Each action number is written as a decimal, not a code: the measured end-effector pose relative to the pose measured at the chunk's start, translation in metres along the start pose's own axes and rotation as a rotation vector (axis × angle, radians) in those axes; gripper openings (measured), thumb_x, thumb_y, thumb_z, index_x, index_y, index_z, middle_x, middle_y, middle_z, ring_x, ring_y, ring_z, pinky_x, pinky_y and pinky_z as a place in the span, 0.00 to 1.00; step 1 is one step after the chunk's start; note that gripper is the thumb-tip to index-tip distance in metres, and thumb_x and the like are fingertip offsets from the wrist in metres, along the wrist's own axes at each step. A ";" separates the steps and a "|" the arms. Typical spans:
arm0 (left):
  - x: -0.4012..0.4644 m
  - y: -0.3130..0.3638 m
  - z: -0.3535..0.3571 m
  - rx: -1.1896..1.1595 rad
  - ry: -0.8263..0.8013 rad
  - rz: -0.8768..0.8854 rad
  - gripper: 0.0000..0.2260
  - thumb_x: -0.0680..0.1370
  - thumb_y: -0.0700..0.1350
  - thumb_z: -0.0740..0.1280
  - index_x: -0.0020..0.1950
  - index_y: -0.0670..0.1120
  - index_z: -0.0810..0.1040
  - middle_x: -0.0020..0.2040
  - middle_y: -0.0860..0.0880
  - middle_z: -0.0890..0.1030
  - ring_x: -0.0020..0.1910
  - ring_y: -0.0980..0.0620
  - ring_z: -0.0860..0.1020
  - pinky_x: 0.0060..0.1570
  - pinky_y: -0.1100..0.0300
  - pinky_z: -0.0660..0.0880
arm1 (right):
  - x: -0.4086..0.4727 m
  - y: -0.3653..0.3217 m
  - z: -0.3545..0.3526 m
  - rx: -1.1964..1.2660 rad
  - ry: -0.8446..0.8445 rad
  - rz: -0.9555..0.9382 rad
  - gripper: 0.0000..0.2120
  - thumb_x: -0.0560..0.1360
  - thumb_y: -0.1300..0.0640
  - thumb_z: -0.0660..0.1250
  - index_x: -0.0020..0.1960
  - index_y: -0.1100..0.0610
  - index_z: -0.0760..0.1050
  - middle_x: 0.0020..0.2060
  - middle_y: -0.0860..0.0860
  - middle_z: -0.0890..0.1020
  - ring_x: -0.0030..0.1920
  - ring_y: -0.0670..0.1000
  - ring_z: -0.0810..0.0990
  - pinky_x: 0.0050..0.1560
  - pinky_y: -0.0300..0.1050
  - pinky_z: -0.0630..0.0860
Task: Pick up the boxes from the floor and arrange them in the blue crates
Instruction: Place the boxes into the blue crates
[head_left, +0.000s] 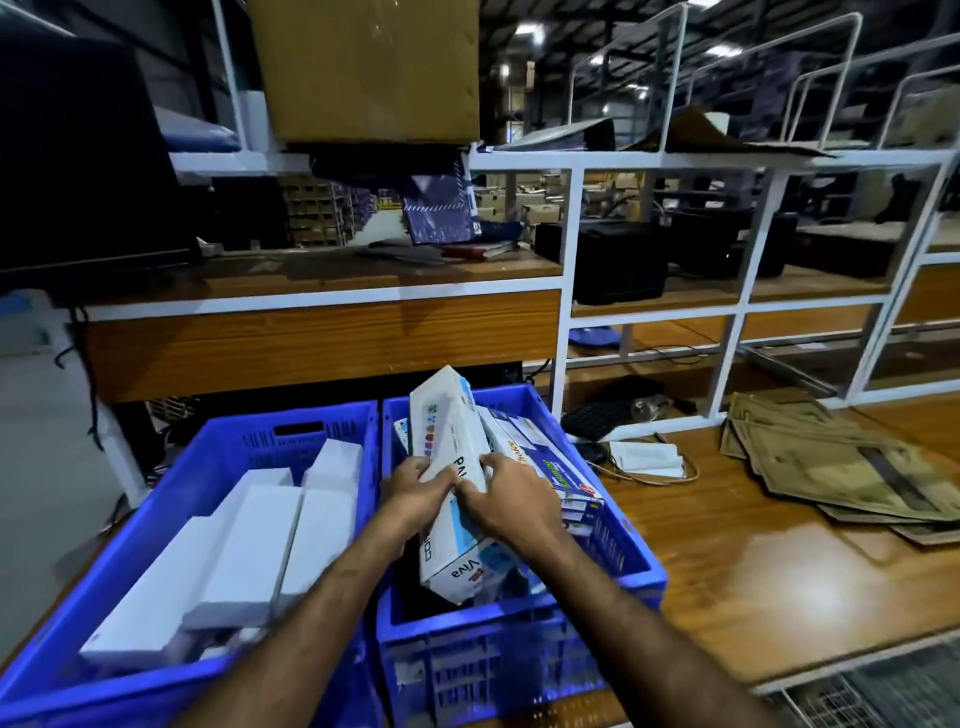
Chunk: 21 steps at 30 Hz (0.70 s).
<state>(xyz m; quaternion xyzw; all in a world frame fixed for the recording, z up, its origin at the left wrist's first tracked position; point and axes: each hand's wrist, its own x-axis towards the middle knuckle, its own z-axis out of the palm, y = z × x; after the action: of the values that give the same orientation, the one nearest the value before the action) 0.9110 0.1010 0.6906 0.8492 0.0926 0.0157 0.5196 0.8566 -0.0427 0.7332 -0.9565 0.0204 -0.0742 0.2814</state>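
Two blue crates stand side by side in front of me. The left crate (171, 457) holds several plain white boxes (244, 551). Over the right crate (623, 566) I hold a long white and light-blue box (447, 436), tilted on its edge with its far end raised. My left hand (415, 493) grips its left side and my right hand (511, 501) grips its right side. Other printed boxes (550, 467) lie in the right crate beneath and beside it.
A wooden platform (727, 561) lies to the right with flattened cardboard (831, 467), a small white device with a cable (647, 460) and a black keyboard (597, 418). A white metal rack with wooden shelves (322, 338) rises behind the crates. Grey floor (47, 467) is at left.
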 end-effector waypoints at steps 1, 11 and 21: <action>-0.004 -0.001 -0.001 0.043 0.014 0.016 0.28 0.73 0.61 0.69 0.69 0.50 0.74 0.67 0.47 0.76 0.58 0.47 0.79 0.56 0.56 0.78 | 0.000 -0.001 0.000 -0.066 0.025 -0.026 0.25 0.76 0.36 0.62 0.64 0.52 0.75 0.58 0.53 0.82 0.60 0.57 0.79 0.55 0.50 0.75; -0.059 0.014 -0.006 0.320 0.109 0.312 0.22 0.81 0.53 0.66 0.74 0.51 0.70 0.74 0.47 0.61 0.73 0.50 0.68 0.70 0.59 0.64 | -0.006 0.017 -0.014 -0.229 0.202 -0.263 0.18 0.78 0.42 0.62 0.61 0.52 0.75 0.52 0.52 0.80 0.52 0.56 0.81 0.45 0.49 0.75; -0.128 0.043 -0.003 0.731 0.323 0.687 0.28 0.80 0.56 0.65 0.79 0.55 0.61 0.82 0.49 0.50 0.81 0.49 0.48 0.79 0.49 0.51 | -0.030 0.061 -0.029 -0.054 0.369 -0.379 0.31 0.78 0.42 0.60 0.76 0.56 0.64 0.75 0.58 0.65 0.75 0.59 0.64 0.72 0.56 0.65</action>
<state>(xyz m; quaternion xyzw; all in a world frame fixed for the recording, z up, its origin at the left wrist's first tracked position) 0.7907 0.0626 0.7393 0.9432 -0.1127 0.2827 0.1333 0.8222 -0.1066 0.7200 -0.9206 -0.1061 -0.2983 0.2285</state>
